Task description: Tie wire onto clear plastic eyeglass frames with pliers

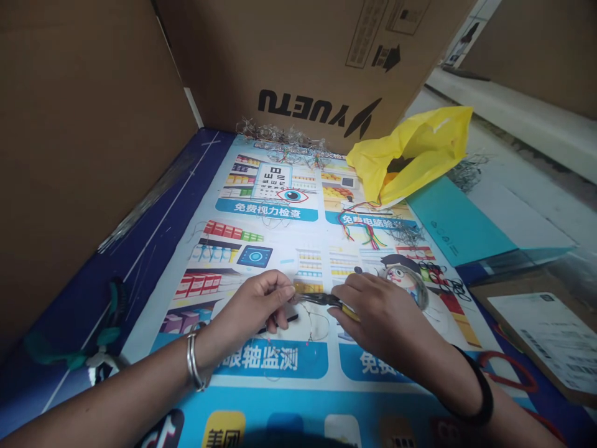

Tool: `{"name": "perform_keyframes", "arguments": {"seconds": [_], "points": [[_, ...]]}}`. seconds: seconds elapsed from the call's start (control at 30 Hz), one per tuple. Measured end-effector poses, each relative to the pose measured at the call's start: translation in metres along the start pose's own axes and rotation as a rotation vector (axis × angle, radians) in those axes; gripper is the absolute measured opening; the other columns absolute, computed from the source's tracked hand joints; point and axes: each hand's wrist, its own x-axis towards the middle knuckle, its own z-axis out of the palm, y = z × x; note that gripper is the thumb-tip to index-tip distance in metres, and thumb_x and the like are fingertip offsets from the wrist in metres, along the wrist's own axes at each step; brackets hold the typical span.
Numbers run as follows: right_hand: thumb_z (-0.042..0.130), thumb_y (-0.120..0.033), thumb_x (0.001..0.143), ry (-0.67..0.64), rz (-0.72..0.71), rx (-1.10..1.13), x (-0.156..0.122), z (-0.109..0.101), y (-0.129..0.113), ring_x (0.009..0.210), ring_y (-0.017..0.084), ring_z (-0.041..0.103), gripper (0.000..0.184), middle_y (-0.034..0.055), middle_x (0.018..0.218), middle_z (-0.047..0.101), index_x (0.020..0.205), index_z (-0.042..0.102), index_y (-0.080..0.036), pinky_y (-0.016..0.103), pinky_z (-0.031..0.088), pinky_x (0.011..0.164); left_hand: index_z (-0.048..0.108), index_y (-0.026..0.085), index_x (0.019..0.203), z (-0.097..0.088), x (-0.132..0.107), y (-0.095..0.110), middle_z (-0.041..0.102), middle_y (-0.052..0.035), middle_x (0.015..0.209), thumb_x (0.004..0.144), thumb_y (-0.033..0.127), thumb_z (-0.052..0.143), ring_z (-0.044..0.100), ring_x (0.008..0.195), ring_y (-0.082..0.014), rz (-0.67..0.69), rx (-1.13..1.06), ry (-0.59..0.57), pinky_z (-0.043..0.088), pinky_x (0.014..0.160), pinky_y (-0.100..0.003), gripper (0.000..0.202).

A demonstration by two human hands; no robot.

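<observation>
My right hand (pixel 373 308) is closed around needle-nose pliers (pixel 319 298) with dark jaws and a yellow grip. The jaws point left and reach the fingertips of my left hand (pixel 261 298). Those fingers pinch thin wire (pixel 314 320), which loops down below the pliers and carries a few tiny pinkish beads. Whether the jaws grip the wire is too small to tell. Both hands are above a printed poster sheet (pixel 275 236) that covers the work surface.
Cardboard walls (pixel 298 56) stand behind and to the left. Green-handled pliers (pixel 105 339) and straight wires (pixel 140 211) lie left. A tangle of wire pieces (pixel 284 137) is at the back. Right are a yellow bag (pixel 373 165), coloured cords (pixel 370 236), a teal folder (pixel 459 218) and a labelled package (pixel 545 330).
</observation>
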Motion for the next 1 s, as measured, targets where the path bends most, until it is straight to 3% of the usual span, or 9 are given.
{"name": "perform_keyframes", "arguments": {"seconds": [0.27,0.43,0.53,0.73,1.0], "points": [[0.052,-0.027,0.085,0.044,-0.015,-0.039,0.001,0.0,-0.001,0.065,0.015,0.051,0.014,0.003,0.07,0.058,0.077,0.06,-0.019,0.028,0.028,0.058,0.05,0.019,0.081,-0.003,0.001,-0.001,0.054,0.005,0.049,0.081,0.037,0.059,0.048,0.042,-0.0071,-0.013,-0.053,-0.014,0.033,0.04,-0.016,0.02],[0.052,-0.027,0.084,0.06,-0.016,-0.061,-0.001,-0.001,-0.002,0.065,0.015,0.051,0.013,0.0026,0.07,0.057,0.077,0.06,-0.019,0.028,0.026,0.057,0.049,0.018,0.083,0.001,-0.003,0.002,0.059,0.0025,0.064,0.076,0.03,0.064,0.05,0.049,-0.0065,-0.03,-0.126,-0.022,0.035,0.041,-0.016,0.02],[0.051,-0.026,0.086,0.059,-0.01,-0.079,-0.002,-0.004,-0.003,0.066,0.016,0.051,0.014,0.0028,0.069,0.057,0.077,0.06,-0.019,0.029,0.025,0.058,0.049,0.017,0.083,0.006,-0.007,0.004,0.058,0.0019,0.063,0.079,0.032,0.061,0.052,0.051,-0.0081,-0.047,-0.175,-0.039,0.036,0.041,-0.016,0.02],[0.049,-0.028,0.086,0.066,-0.002,-0.104,-0.003,-0.004,-0.004,0.066,0.017,0.05,0.016,0.0025,0.07,0.057,0.076,0.059,-0.021,0.03,0.024,0.058,0.046,0.018,0.082,0.011,-0.008,0.004,0.055,0.0038,0.056,0.08,0.029,0.059,0.049,0.046,-0.0081,-0.045,-0.174,0.023,0.035,0.039,-0.017,0.017],[0.051,-0.028,0.085,0.054,-0.007,-0.088,-0.004,-0.003,-0.003,0.066,0.017,0.05,0.013,0.0024,0.071,0.057,0.077,0.059,-0.021,0.03,0.024,0.058,0.046,0.018,0.083,0.012,-0.007,0.002,0.059,0.0019,0.069,0.077,0.026,0.061,0.052,0.049,-0.0075,-0.025,-0.141,0.042,0.037,0.04,-0.017,0.017]]}}
